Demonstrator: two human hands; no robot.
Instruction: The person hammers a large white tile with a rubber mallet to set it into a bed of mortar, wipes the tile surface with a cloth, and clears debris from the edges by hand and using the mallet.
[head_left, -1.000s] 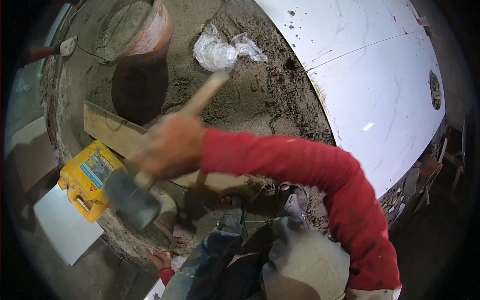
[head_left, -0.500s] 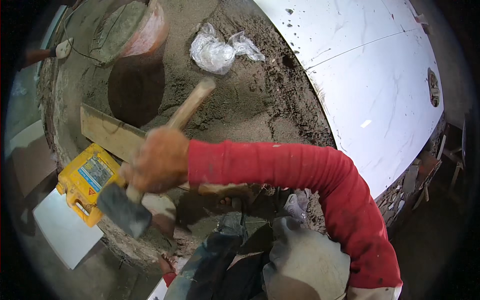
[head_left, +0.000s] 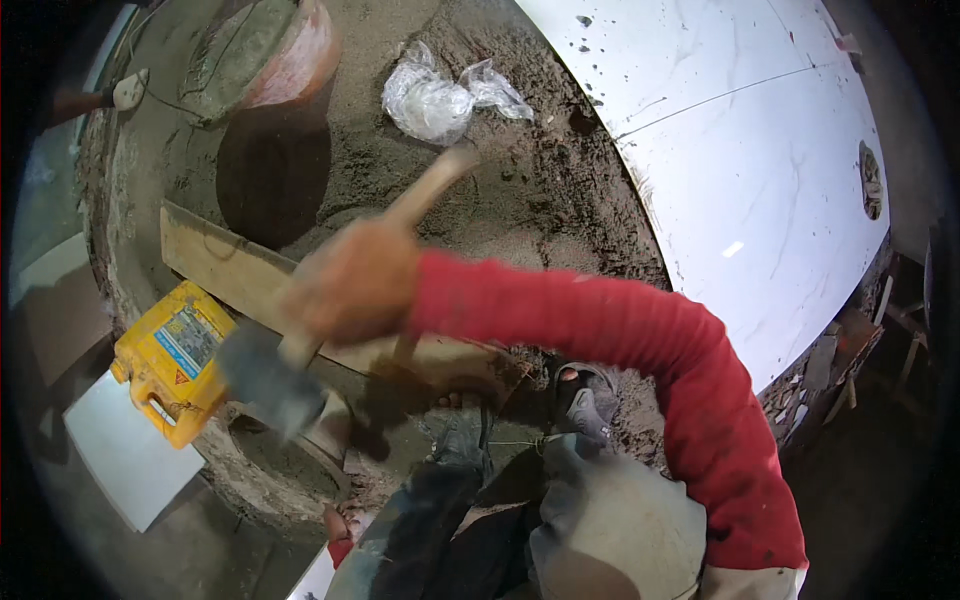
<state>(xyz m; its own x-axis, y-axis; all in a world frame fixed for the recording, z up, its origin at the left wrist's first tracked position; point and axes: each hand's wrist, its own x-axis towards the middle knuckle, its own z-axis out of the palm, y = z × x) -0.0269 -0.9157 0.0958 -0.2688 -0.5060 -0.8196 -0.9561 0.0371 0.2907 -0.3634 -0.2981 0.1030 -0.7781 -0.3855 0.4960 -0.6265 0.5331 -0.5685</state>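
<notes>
My right hand (head_left: 355,275), at the end of a red sleeve, is wrapped round the wooden handle of a rubber mallet (head_left: 270,380). The dark mallet head is blurred, over the ground beside a yellow jerrycan (head_left: 178,355). The handle's far end points up toward a clump of clear plastic wrap (head_left: 430,100). Beneath the hand, a long wooden board (head_left: 220,255) lies on wet mortar (head_left: 400,190). My left hand (head_left: 337,522) shows only in small part at the lower edge, beside a red cuff; its fingers are not clear.
Large white marbled tiles (head_left: 740,180) cover the right side. A mortar-filled bucket (head_left: 290,60) stands at the far left, near another person's gloved hand (head_left: 130,92). A white panel (head_left: 135,455) lies at the left edge. Broken rubble (head_left: 820,365) lines the right edge.
My right hand and the mallet have moved right and slightly up. The mallet head has shifted off the jerrycan's lower corner, uncovering more of it.
</notes>
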